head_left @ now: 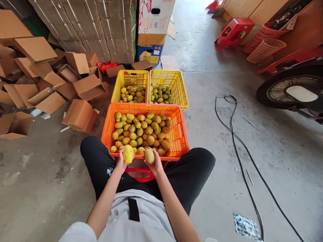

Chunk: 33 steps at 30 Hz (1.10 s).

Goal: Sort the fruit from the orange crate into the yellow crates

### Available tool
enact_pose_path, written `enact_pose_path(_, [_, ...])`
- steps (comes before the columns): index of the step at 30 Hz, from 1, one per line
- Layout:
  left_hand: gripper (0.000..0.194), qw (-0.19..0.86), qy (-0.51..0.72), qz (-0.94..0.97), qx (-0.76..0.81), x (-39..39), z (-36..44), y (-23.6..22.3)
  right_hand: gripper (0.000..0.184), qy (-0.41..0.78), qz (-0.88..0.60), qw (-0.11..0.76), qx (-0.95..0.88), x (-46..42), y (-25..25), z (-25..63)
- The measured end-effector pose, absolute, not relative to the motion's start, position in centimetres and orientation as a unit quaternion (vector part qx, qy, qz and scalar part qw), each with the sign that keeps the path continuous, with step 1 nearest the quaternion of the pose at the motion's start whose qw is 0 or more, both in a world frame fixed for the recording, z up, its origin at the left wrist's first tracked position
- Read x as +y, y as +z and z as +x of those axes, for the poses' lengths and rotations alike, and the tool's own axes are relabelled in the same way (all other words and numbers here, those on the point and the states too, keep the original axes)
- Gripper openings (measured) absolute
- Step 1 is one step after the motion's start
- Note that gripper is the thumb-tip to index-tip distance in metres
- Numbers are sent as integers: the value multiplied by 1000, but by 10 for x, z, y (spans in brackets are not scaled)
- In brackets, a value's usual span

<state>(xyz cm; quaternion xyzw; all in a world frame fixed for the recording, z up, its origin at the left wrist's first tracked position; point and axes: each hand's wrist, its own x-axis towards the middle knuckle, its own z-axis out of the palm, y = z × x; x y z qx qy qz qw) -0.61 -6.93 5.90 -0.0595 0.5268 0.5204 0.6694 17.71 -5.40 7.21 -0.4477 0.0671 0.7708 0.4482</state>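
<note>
My left hand (121, 163) is closed around a yellow oval fruit (128, 154), melon-like, with a faintly ridged, lightly marked skin. In my right hand (155, 163) rests a paler, tan-green oval fruit (149, 156), held by the fingers around its side and underneath. Both fruits are held side by side, a little apart, over the near rim of an orange plastic crate (180, 129). Inside that crate lie many similar yellow, green and orange-brown fruits (139, 132). Its right end shows bare mesh floor.
Behind stand two yellow crates (117, 82) (185, 89), partly filled with fruit. Cardboard boxes (79, 115) are heaped at left. A black cable (233, 132) lies on the floor at right, near a motorcycle wheel (285, 90). A red stool (234, 32) stands farther back.
</note>
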Motion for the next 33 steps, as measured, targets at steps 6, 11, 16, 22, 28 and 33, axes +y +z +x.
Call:
enact_pose_path(6, [47, 694, 505, -38, 512, -70, -4, 66, 31, 773, -429, 457, 99, -53, 76, 178])
enact_pose_path(11, [49, 691, 495, -31, 525, -71, -5, 72, 35, 780, -419, 458, 76, -55, 76, 176])
enact_pose_path(16, [39, 710, 464, 2, 531, -74, -3, 71, 30, 781, -417, 457, 88, -54, 70, 178])
enact_pose_path(22, [51, 689, 494, 29, 529, -77, -1, 70, 23, 772, -413, 477, 77, -51, 67, 178])
enact_pose_path(28, [32, 652, 514, -36, 556, -73, -3, 70, 16, 776, -421, 462, 81, -51, 68, 174])
enact_pose_path(33, [37, 690, 475, -61, 543, -70, -3, 77, 21, 783, -398, 473, 72, -53, 69, 175])
